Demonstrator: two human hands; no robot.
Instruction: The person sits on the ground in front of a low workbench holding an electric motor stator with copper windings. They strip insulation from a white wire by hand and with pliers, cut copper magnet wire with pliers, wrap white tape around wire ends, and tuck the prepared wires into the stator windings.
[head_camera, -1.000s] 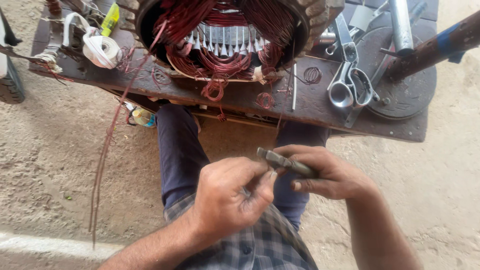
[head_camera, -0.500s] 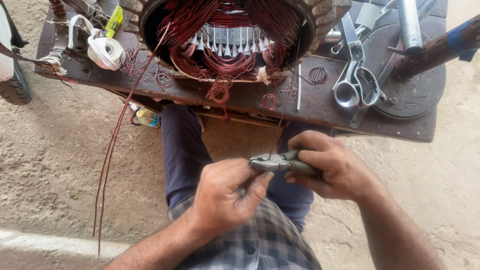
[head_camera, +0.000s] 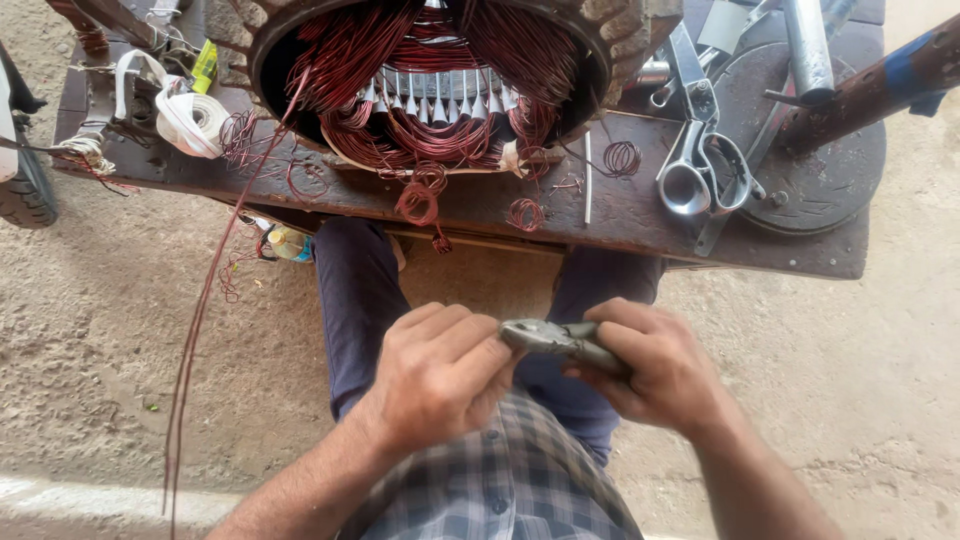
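**Desk:** What has changed at the bench in the last second?

**Photographer:** The pliers (head_camera: 560, 340) have dropped closer to the lap and now lie almost level; a second ago they sat higher and tilted. The left hand (head_camera: 440, 375) has closed in on the nose end, its fingertips pinched against the tip. Whatever sits between them is too small to tell. I read it as fine work on a wire end, not cutting at the motor.

**Desk:** And the hands themselves?

**Photographer:** Together over the knees. The right hand (head_camera: 660, 370) is wrapped around the handles, at three o'clock from the tool; the left touches it from nine o'clock.

**Desk:** The motor?

**Photographer:** The stator (head_camera: 430, 70), packed with copper windings (head_camera: 400, 110), stands at twelve o'clock on the dark workbench (head_camera: 640, 215), well apart from both hands. Scissors (head_camera: 700, 160) lie at one o'clock, a roll of white tape (head_camera: 190, 120) at ten.
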